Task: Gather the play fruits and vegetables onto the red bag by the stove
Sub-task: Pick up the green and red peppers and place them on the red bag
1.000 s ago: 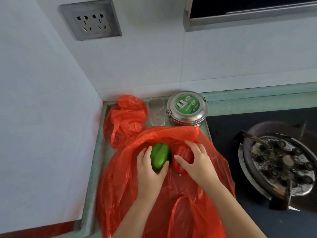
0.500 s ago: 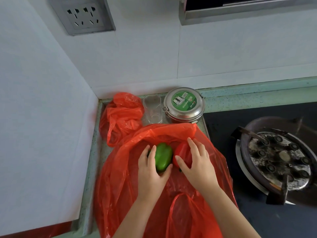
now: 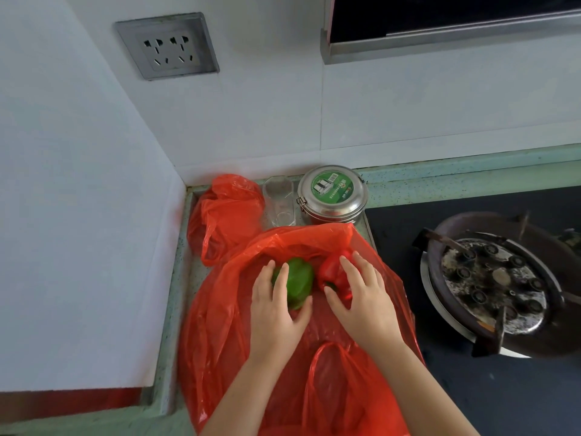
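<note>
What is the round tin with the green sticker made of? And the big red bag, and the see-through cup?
The round tin looks like brushed steel: grey, dull shine, metal clips on its side. The big red bag looks like thin plastic film: crinkly, glossy, half see-through. The cup is clear, glass or hard plastic; I cannot tell which.

White tiled walls (image 3: 408,114) meet above green counter (image 3: 456,180).

Green pepper (image 3: 298,283), red pepper (image 3: 333,272), red bag (image 3: 226,325) (translucent), green-labelled tin (image 3: 332,191).
</note>
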